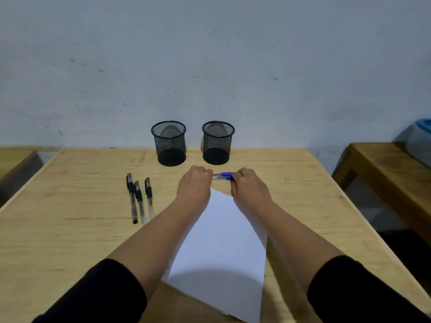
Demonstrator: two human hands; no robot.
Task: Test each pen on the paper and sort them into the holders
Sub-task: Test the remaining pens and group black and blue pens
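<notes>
A blue-capped pen (222, 176) lies level between my two hands, just in front of the holders. My left hand (195, 183) is shut on its clear barrel end, and my right hand (247, 184) is shut on the blue cap end. A white sheet of paper (224, 252) lies slanted under my forearms. Three black pens (139, 199) lie side by side to the left of the paper. At the back stand two black mesh holders, the left holder (169, 143) and the right holder (217, 142), both with nothing in them.
The wooden table (77, 220) ends at a pale wall behind the holders. A second wooden table (391, 169) stands to the right across a gap, with a blue and grey object (419, 136) on it. Another wooden surface (14, 159) sits at the far left.
</notes>
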